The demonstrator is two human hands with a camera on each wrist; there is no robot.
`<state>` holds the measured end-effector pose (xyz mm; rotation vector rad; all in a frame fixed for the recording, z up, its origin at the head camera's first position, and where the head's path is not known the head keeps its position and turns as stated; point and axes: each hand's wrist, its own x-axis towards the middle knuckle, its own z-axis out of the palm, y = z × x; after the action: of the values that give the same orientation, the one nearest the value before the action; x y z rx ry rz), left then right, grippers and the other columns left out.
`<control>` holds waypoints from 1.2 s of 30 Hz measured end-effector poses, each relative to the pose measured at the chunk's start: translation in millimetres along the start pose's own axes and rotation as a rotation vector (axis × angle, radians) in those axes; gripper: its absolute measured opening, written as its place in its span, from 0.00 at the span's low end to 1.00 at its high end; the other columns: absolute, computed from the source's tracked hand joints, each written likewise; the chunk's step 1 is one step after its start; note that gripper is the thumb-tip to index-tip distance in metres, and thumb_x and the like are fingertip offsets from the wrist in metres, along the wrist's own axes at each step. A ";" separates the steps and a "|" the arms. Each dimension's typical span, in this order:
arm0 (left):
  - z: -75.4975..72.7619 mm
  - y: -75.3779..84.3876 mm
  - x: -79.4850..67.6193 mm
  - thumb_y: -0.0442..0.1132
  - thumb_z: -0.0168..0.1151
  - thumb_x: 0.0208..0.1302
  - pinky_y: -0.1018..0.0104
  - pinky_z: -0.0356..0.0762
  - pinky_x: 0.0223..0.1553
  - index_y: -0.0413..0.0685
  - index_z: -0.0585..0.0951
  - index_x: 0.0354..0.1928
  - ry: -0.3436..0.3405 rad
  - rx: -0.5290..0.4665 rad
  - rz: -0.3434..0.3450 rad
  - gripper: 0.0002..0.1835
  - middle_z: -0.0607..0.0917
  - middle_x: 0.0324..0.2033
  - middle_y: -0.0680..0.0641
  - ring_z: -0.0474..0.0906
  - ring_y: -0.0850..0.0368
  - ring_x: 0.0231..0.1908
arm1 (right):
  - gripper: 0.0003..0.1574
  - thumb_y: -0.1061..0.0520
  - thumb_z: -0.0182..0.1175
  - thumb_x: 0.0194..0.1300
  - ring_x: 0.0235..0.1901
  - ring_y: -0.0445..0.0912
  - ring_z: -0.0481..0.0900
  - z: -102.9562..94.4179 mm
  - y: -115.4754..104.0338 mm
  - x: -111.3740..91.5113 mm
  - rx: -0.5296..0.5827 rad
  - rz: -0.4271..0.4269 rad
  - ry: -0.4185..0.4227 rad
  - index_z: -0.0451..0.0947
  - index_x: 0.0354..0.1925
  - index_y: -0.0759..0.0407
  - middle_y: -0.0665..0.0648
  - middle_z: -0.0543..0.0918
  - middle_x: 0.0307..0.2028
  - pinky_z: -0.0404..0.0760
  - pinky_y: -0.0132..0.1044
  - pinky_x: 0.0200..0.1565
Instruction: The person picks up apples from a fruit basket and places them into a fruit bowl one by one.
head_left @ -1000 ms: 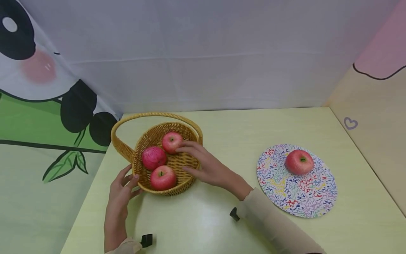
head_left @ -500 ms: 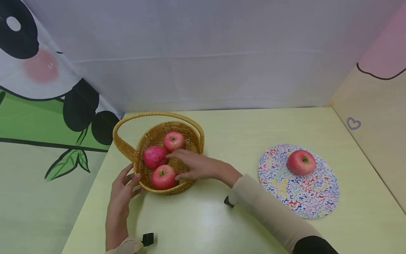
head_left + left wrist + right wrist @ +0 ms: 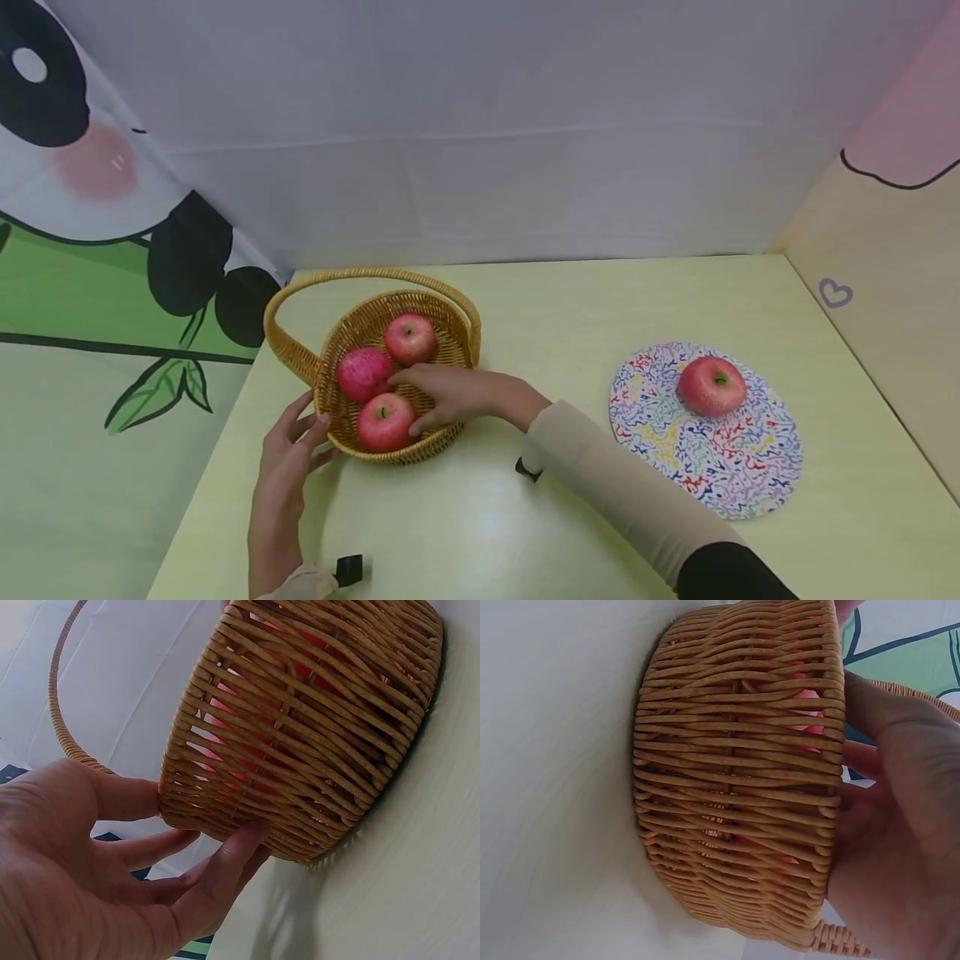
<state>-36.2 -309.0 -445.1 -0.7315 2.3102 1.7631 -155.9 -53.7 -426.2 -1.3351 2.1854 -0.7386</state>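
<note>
A woven wicker basket [image 3: 438, 442] stands on the left of the table. Inside lie a red apple [image 3: 384, 423] at the near side, a mottled deep-pink round fruit [image 3: 363, 374] and a second apple [image 3: 409, 338] farther back. My right hand [image 3: 457, 394] reaches in over the right rim, its fingers and thumb curved about the near apple. Seen from the right wrist, woven wall hides those fingertips. With relaxed, spread fingers, my left hand [image 3: 288, 450] rests against the basket's left side; in the left wrist view one fingertip [image 3: 251, 834] touches the outer weave.
The tall basket handle [image 3: 375, 273] arches over the far side. At the right lies a round, colour-squiggled mat [image 3: 720, 475] bearing another red apple [image 3: 712, 386]. A grey cloth wall [image 3: 525, 192] closes the table's back edge, with printed panels to either side.
My right hand has moved nearer and left, from beside the back apple down to the near apple, its fingers curving in. The left hand and the fruit stay put.
</note>
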 end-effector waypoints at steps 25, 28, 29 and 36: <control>0.7 0.7 -3.9 0.48 0.51 0.82 0.74 0.85 0.45 0.62 0.51 0.84 0.021 -0.008 -0.016 0.36 0.62 0.78 0.35 0.81 0.72 0.43 | 0.50 0.46 0.72 0.67 0.75 0.44 0.66 6.3 1.2 22.6 -0.005 0.003 -0.084 0.62 0.78 0.55 0.51 0.69 0.75 0.65 0.38 0.77; 1.1 -0.2 -3.2 0.49 0.52 0.81 0.74 0.85 0.45 0.63 0.51 0.84 0.019 -0.010 -0.016 0.36 0.61 0.79 0.36 0.80 0.72 0.43 | 0.50 0.48 0.73 0.66 0.75 0.44 0.67 8.7 0.5 24.5 -0.036 -0.015 -0.089 0.62 0.78 0.55 0.51 0.70 0.74 0.65 0.36 0.76; 1.2 -0.4 -3.1 0.49 0.52 0.81 0.74 0.85 0.46 0.64 0.51 0.84 0.017 -0.007 -0.016 0.36 0.61 0.79 0.36 0.80 0.72 0.44 | 0.49 0.48 0.73 0.66 0.74 0.44 0.67 9.7 0.2 24.9 -0.044 -0.023 -0.089 0.62 0.77 0.56 0.51 0.71 0.74 0.65 0.36 0.76; 0.6 0.0 -3.9 0.48 0.52 0.81 0.74 0.84 0.45 0.62 0.52 0.84 0.021 -0.011 0.005 0.36 0.63 0.78 0.36 0.81 0.74 0.41 | 0.44 0.49 0.74 0.65 0.69 0.44 0.72 14.6 -1.7 28.1 -0.063 -0.057 -0.078 0.66 0.73 0.55 0.52 0.76 0.67 0.69 0.33 0.73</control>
<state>-32.9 -307.3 -443.7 -0.7503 2.3197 1.7809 -157.2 -82.7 -439.1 -1.4381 2.1333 -0.6325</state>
